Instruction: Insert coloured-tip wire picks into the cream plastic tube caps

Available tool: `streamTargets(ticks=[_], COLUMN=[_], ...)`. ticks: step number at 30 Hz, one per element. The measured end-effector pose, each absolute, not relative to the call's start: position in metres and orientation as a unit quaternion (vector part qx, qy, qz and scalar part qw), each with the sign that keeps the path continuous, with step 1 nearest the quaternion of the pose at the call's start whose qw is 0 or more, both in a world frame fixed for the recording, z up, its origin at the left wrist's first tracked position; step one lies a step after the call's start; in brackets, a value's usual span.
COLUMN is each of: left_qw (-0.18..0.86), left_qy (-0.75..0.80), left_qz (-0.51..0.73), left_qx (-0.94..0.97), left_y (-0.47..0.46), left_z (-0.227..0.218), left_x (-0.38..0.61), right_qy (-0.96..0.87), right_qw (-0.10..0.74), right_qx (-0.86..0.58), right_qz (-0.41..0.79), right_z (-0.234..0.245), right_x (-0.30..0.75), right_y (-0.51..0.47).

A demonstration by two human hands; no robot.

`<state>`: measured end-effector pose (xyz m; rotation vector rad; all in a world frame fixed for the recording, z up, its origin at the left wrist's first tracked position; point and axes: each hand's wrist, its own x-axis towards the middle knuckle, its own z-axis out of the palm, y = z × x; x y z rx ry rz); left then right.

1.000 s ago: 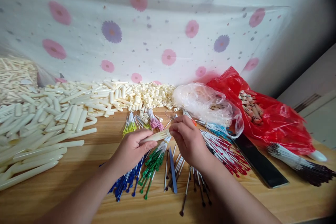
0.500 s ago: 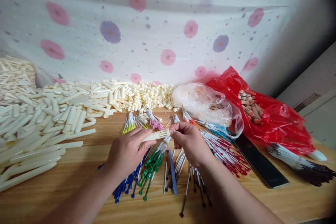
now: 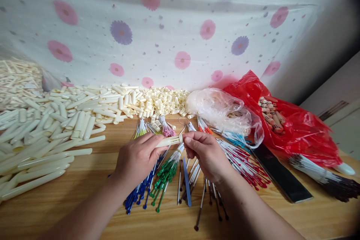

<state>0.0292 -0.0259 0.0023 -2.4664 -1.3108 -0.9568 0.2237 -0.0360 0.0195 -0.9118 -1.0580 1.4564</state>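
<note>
Between my two hands is a cream plastic slotted tube (image 3: 170, 141), held level above the table with its slots facing up. My left hand (image 3: 138, 157) is closed round its left end, the thumb underneath. At the right end, which has a raised collar, my right hand (image 3: 203, 150) pinches with thumb and curled fingers. Just below lie thin white sticks with green tips (image 3: 164, 176) in a bundle, and blue-tipped sticks (image 3: 137, 195) partly behind my left hand. A blue-grey flat strip (image 3: 186, 182) lies among dark-tipped sticks (image 3: 203, 206) under my right hand.
Cream tubes (image 3: 53, 127) are heaped at left, short slotted pieces (image 3: 163, 101) behind. To the right are red-tipped sticks (image 3: 244, 165), a clear bag (image 3: 216, 107), a red bag (image 3: 306, 131), a black flat slab (image 3: 284, 176) and black-tipped sticks (image 3: 326, 178). A flowered sheet (image 3: 157, 63) hangs behind.
The view has shifted slightly. My right thumb and fingers have moved a little at the tube's collared end. My left hand keeps its hold.
</note>
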Motion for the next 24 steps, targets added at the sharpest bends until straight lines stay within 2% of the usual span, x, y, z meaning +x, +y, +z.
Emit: streamTargets(ticks=[5, 21, 24], left_qw=[0.094, 0.090, 0.068], left_qy=[-0.443, -0.447, -0.442], left_qz=[-0.325, -0.343, -0.351], left_qx=[-0.830, -0.821, -0.823], left_y=[-0.0260, -0.0261, -0.0261], left_z=[0.0019, -0.0011, -0.0003], left_x=[0.0300, 0.0299, 0.0305], right_qy=[-0.461, -0.673, -0.655], right_qw=[0.527, 0.475, 0.488], right_qx=[-0.384, -0.448, -0.435], right_qz=[0.601, 0.348, 0.380], right_z=[0.0198, 0.0184, 0.0185], right_x=[0.2255, 0.2324, 0.2304], right_y=[-0.0360, -0.0357, -0.0362])
